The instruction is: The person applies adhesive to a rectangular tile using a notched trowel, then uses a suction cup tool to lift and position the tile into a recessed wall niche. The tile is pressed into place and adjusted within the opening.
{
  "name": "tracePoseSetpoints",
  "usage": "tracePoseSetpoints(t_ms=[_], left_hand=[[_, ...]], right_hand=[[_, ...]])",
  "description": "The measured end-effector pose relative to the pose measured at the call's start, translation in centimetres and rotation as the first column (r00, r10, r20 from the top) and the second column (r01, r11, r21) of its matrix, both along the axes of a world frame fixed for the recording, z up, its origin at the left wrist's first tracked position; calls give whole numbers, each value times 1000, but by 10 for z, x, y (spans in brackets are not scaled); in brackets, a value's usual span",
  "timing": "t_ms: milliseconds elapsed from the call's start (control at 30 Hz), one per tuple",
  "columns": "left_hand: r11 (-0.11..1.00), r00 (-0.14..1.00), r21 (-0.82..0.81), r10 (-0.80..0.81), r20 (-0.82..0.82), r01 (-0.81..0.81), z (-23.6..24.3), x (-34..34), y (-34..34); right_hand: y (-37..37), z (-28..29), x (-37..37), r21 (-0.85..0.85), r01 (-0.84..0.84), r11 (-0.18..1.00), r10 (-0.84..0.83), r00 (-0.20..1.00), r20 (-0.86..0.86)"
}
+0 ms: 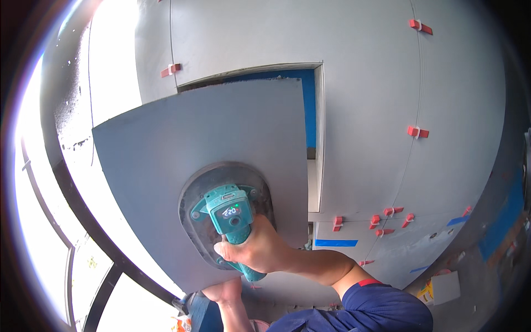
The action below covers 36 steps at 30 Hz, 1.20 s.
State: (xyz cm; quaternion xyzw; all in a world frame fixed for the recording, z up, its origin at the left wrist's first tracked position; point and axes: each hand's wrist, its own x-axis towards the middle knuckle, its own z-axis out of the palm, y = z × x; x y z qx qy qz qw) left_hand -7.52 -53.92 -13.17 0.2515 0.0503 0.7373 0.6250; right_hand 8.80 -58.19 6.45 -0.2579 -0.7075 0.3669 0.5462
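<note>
A large grey tile (149, 144) hangs tilted in front of a tiled wall, partly covering a rectangular gap. A teal powered suction lifter (229, 207) with a lit display is pressed to its face by a broad dark pad (193, 188). My right hand (257, 246) is wrapped round the lifter's handle, thumb towards the left. Lower down, my left hand (224, 290) holds the tile's bottom edge from below; its fingers are hidden behind the tile.
Grey wall tiles (365, 99) surround the gap, which shows a blue backing (311, 110). Red levelling wedges (418, 132) sit in white clips along the joints. Blue tape (336, 243) sticks below the gap. Dark window framing (99, 232) stands left, a box (445, 288) lower right.
</note>
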Motion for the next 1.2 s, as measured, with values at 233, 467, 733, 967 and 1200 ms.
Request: tracePoseSetpoints(t_ms=[233,467,733,967,1200], left_hand=[[933,790,-56,-268,551,356,20,7,1],[930,850,-67,-300,434,363,22,14,18],[931,847,49,-351,399,363,22,16,41],[940,857,22,-319,405,340,42,17,47],[948,878,4,-296,376,318,46,21,64]], right_hand=[[12,-3,2,-102,4,995,-3,1000,7],[27,-2,2,-144,-12,990,-3,994,-106],[44,8,6,-94,62,994,-71,993,-96],[62,7,2,-138,69,988,-90,983,-157],[77,5,2,-169,105,980,-145,960,-240]])
